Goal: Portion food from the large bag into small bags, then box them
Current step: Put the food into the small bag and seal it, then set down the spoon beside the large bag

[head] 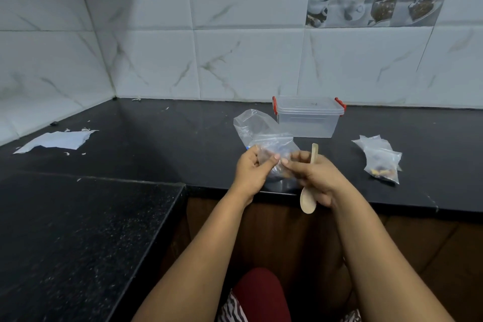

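1. One lidded clear box (309, 119) (red clips) stands behind the large bag (254, 129); torn paper (58, 140) lies far left.
2. Both hands pinch one small bag (274, 158) over the counter (183, 144) edge: left hand (252, 168), right hand (317, 178) also gripping one wooden spoon (308, 200).
3. Filled bags (380, 158) lie right; count unclear.

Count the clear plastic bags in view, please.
At least 3: one small clear plastic bag pinched by both hands, one larger clear plastic bag behind it beside the transparent box, one filled clear bag lying at right, perhaps overlapping another.
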